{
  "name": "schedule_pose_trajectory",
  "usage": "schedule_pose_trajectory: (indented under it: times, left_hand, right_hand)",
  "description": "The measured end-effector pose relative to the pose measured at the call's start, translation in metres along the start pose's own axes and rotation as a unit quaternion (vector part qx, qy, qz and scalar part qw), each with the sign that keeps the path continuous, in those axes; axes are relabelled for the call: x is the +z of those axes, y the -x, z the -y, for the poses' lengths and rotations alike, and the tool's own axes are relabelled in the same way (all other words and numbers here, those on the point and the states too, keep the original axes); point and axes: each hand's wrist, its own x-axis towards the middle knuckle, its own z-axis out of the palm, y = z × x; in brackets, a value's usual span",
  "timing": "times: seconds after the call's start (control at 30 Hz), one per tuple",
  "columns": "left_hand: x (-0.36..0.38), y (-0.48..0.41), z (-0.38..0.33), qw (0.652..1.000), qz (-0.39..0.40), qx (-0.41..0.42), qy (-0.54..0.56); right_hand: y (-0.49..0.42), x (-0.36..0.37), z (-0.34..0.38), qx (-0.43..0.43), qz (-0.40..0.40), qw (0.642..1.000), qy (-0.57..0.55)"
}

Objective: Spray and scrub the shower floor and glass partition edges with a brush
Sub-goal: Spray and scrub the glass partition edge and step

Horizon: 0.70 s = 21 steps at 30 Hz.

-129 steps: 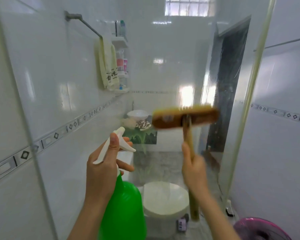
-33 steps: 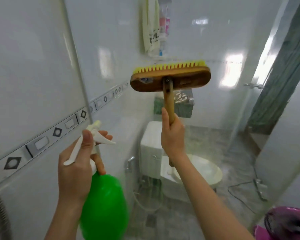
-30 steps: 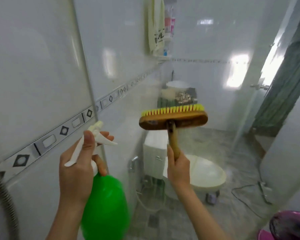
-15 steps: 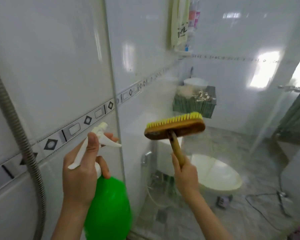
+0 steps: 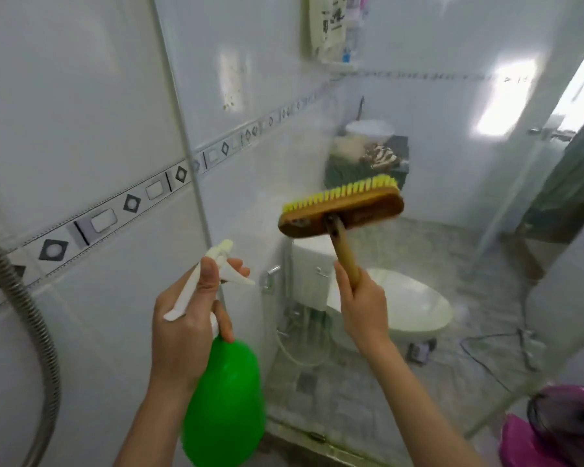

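- Head view, item one: left hand (image 5: 182,335), fingers curled round the neck and white trigger head of the spray bottle (image 5: 225,406), thumb laid along the top. The green body hangs below the hand, left of the toilet (image 5: 402,308) and nearer the camera.
- Right hand (image 5: 363,308): fingers wrapped round the wooden handle of the brush (image 5: 341,210), in line with the toilet cistern.
- Brush: wooden head with yellow bristles, raised above the toilet, tilted, bristles pointing up and away. Whether they touch the glass cannot be told.
- Glass partition (image 5: 284,79): stands between the hands and the toilet. Its pale vertical edge strip runs up to the left of the toilet, and its bottom rail lies below it.
- Toilet: white, lid down, seen through the glass.
- Shower hose (image 5: 31,315): ribbed metal, far left of the toilet.
- Towel (image 5: 327,25): pale, hung on the wall high above the toilet.
- Pink object (image 5: 536,439): blurred, lower right of the toilet.
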Motion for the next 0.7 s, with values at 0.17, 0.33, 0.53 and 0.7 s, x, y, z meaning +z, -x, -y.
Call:
schedule_pose_trajectory:
  times: [0.17, 0.33, 0.53, 0.7]
  left_hand:
    - [0.023, 0.012, 0.012, 1.000, 0.025, -0.017, 0.009]
    - [0.058, 0.018, 0.018, 0.999, 0.040, -0.020, 0.023]
    - [0.097, 0.028, 0.028, 0.998, 0.037, -0.055, 0.014]
    - [0.118, 0.033, 0.030, 0.995, 0.082, -0.056, 0.001]
  right_hand:
    - [0.042, -0.029, -0.043, 0.078, -0.054, 0.994, -0.058]
    - [-0.045, -0.103, 0.051, -0.008, -0.092, 0.984, -0.155]
    - [0.026, -0.118, -0.045, 0.080, -0.136, 0.980, -0.118]
    - [0.001, -0.162, -0.011, 0.100, -0.165, 0.968, -0.160]
